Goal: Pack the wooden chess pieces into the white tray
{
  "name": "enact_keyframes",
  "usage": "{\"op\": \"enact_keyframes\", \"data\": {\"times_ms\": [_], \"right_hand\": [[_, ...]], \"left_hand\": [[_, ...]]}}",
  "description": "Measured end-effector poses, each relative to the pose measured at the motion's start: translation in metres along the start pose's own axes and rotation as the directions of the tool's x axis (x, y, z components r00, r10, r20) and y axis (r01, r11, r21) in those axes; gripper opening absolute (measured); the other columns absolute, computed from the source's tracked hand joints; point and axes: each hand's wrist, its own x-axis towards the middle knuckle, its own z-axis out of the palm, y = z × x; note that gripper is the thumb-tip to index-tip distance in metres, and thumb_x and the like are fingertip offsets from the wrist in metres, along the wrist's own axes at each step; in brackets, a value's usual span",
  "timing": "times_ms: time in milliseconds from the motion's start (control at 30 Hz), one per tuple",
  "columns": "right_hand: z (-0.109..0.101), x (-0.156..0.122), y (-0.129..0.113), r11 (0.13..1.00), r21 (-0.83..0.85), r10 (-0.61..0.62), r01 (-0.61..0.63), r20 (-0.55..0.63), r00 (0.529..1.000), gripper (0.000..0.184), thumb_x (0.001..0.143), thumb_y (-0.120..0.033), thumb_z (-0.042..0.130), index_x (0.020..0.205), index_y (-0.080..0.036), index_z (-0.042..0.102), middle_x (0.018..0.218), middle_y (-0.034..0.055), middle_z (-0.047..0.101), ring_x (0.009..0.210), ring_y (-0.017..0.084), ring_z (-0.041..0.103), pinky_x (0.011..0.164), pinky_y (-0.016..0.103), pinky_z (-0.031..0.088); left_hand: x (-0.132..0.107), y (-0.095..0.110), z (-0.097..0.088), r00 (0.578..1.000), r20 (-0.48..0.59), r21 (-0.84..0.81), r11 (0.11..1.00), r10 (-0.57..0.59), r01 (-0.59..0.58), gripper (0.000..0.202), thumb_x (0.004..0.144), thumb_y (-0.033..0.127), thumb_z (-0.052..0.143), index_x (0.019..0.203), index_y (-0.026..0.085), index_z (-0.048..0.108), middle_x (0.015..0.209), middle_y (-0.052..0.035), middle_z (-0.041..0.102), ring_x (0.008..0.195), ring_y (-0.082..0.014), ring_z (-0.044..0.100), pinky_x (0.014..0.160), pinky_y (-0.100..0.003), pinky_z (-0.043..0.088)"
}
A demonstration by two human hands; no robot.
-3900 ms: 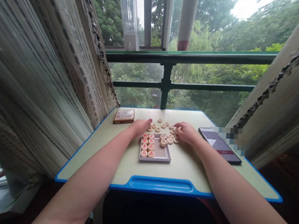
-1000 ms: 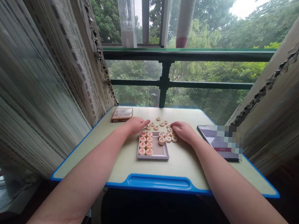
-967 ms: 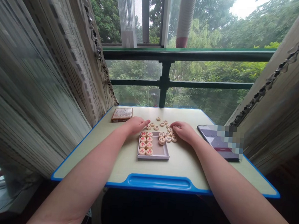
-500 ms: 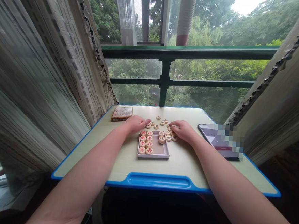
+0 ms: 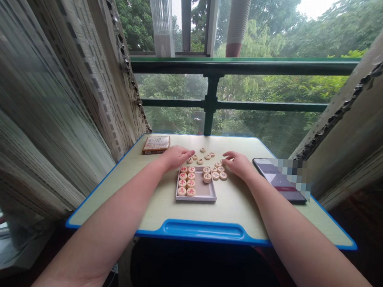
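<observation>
A shallow white box tray (image 5: 196,199) lies mid-table, with red-marked Chinese chess pieces (image 5: 191,183) stacked in two columns on its left. On its right side sit a few dark-marked pieces (image 5: 207,177). My left hand (image 5: 178,157) rests at the tray's far left corner, fingers stretched out, thumb beside loose pieces (image 5: 200,161). My right hand (image 5: 237,164) hovers right of a cluster of dark-marked pieces (image 5: 216,176), fingers apart and slightly curled. I see nothing held in either hand. The right fingertips are close to the cluster's far edge; whether they touch a piece is unclear.
A brown box lid (image 5: 156,145) lies at the back left of the pale table (image 5: 125,200), which has a blue edge. To the right lies a tablet-like device (image 5: 276,178), partly pixelated. Curtains (image 5: 51,85) hang at both sides, and a green railing (image 5: 249,68) stands behind.
My right hand has drawn slightly right, away from the dark-marked pieces, and its fingers have spread. Those pieces now lie a little closer together. My left hand is nearly still.
</observation>
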Motion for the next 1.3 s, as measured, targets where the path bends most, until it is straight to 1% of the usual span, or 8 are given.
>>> {"op": "enact_keyframes", "data": {"times_ms": [267,367,433,500,600,767,967,1300], "right_hand": [[-0.006,0.001,0.0,0.998,-0.006,0.062,-0.061,0.086,0.994,0.022,0.076,-0.028,0.055,0.089,-0.016,0.067,0.094,0.0085,0.068,0.083,0.019,0.06,0.073,0.027,0.043],[-0.011,-0.002,0.001,0.982,0.144,0.119,-0.124,0.037,0.992,0.017,0.072,-0.026,0.059,0.084,-0.014,0.063,0.088,0.0091,0.067,0.074,0.018,0.059,0.066,0.028,0.044],[-0.018,-0.007,-0.002,0.923,0.361,0.116,-0.132,0.067,0.991,0.017,0.068,-0.025,0.063,0.081,-0.014,0.059,0.082,0.0078,0.065,0.068,0.015,0.057,0.063,0.027,0.044],[-0.027,-0.016,-0.007,0.796,0.594,0.004,-0.117,0.187,0.982,0.021,0.064,-0.024,0.068,0.079,-0.015,0.057,0.077,0.0052,0.063,0.063,0.012,0.055,0.062,0.026,0.045],[-0.038,-0.031,-0.017,0.663,0.731,-0.2,-0.16,0.379,0.903,0.03,0.058,-0.024,0.073,0.08,-0.015,0.055,0.072,0.0021,0.062,0.062,0.011,0.056,0.064,0.027,0.046],[-0.04,-0.048,-0.033,0.795,0.604,-0.373,-0.055,0.558,0.742,0.029,0.062,-0.032,0.071,0.081,-0.016,0.056,0.068,-0.0001,0.059,0.06,0.012,0.055,0.056,0.025,0.043],[-0.03,-0.057,-0.048,0.878,0.369,-0.463,0.304,0.494,0.736,0.023,0.067,-0.031,0.065,0.085,-0.017,0.065,0.072,-0.0007,0.058,0.064,0.01,0.049,0.058,0.023,0.037],[-0.026,-0.059,-0.052,0.926,0.125,-0.372,0.357,0.478,0.796,0.025,0.066,-0.036,0.065,0.085,-0.02,0.07,0.068,0.0001,0.061,0.059,0.011,0.048,0.053,0.023,0.033]], "left_hand": [[-0.001,0.007,-0.004,0.989,-0.061,0.066,0.99,0.131,-0.127,0.06,0.085,0.057,0.027,0.069,0.015,0.067,0.073,-0.0069,0.066,0.074,-0.0182,0.059,0.068,-0.027,0.041],[-0.002,0.007,-0.004,0.986,-0.061,0.063,0.986,0.157,-0.154,0.058,0.084,0.056,0.03,0.068,0.015,0.068,0.074,-0.0067,0.067,0.075,-0.0177,0.06,0.07,-0.026,0.042],[-0.002,0.007,-0.004,0.985,-0.064,0.051,0.986,0.161,-0.158,0.057,0.084,0.056,0.032,0.07,0.015,0.069,0.075,-0.0065,0.068,0.076,-0.0174,0.06,0.071,-0.026,0.042],[-0.002,0.007,-0.004,0.984,-0.072,0.046,0.986,0.162,-0.159,0.055,0.084,0.055,0.034,0.071,0.015,0.069,0.076,-0.0064,0.068,0.076,-0.0174,0.06,0.072,-0.025,0.043],[-0.003,0.007,-0.005,0.982,-0.08,0.046,0.984,0.174,-0.171,0.052,0.083,0.054,0.036,0.073,0.015,0.07,0.078,-0.0066,0.069,0.077,-0.0177,0.061,0.074,-0.026,0.043],[-0.004,0.01,-0.006,0.981,-0.082,0.048,0.984,0.177,-0.173,0.048,0.082,0.053,0.04,0.079,0.017,0.071,0.084,-0.0063,0.069,0.082,-0.0186,0.06,0.077,-0.028,0.043],[-0.005,0.012,-0.007,0.989,-0.046,0.04,0.99,0.138,-0.136,0.046,0.08,0.054,0.043,0.084,0.018,0.071,0.087,-0.0055,0.07,0.08,-0.0184,0.061,0.074,-0.028,0.044],[-0.006,0.013,-0.007,0.996,-0.003,0.041,0.995,0.092,-0.092,0.05,0.079,0.056,0.041,0.081,0.016,0.071,0.085,-0.0061,0.07,0.079,-0.0184,0.06,0.067,-0.026,0.041]]}}
